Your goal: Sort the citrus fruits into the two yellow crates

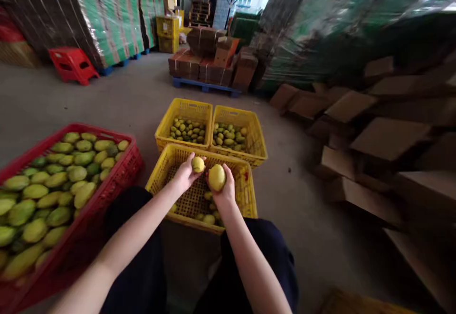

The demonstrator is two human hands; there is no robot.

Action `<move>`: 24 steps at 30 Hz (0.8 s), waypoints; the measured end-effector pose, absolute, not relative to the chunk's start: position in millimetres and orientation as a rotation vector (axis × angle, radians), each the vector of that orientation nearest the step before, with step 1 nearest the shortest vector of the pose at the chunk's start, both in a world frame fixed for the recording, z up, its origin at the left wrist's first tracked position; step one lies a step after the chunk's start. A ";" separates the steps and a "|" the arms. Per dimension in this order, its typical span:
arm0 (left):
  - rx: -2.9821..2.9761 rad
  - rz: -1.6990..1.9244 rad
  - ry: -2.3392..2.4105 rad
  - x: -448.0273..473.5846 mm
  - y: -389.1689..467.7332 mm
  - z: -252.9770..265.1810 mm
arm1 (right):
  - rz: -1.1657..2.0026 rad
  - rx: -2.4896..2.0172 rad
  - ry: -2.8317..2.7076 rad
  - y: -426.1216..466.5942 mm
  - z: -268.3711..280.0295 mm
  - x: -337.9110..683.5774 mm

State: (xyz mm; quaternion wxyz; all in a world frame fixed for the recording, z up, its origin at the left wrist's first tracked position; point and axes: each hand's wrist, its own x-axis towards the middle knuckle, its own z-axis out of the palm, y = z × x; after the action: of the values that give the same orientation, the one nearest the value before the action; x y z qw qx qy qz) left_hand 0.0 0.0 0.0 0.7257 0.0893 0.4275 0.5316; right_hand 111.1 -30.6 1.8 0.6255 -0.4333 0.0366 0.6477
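Note:
My left hand [185, 174] is closed around a small yellow lemon [197, 164]. A larger yellow lemon [217, 177] rests in my right hand [226, 194], with the fingers wrapped round its side. Both hands are held over the near yellow crate [162, 162], whose slatted bottom shows between them. Several lemons [208, 219] lie in that crate, mostly in its near right part under my right hand. Just beyond stand two more yellow crates, the left one [166, 119] and the right one [258, 136], each partly filled with greenish-yellow lemons.
To my left, a red crate [133, 155] is heaped with green and yellow lemons [57, 178]. Flattened or open cardboard boxes [388, 138] crowd the right side. Ahead, cartons sit on a blue pallet [204, 86]. A red stool [73, 63] stands farther left, near wrapped stacks.

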 end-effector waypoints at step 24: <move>-0.018 1.227 0.844 -6.1 -5.7 6.1 | 1.694 -1.012 -0.041 -31.3 -8.4 105.3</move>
State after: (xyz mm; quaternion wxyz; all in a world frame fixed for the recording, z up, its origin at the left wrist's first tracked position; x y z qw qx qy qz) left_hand -6.1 -5.7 6.1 0.7353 -0.0081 0.3840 0.5583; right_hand 105.3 -31.3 -8.4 0.5514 -0.4279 -0.0172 0.7159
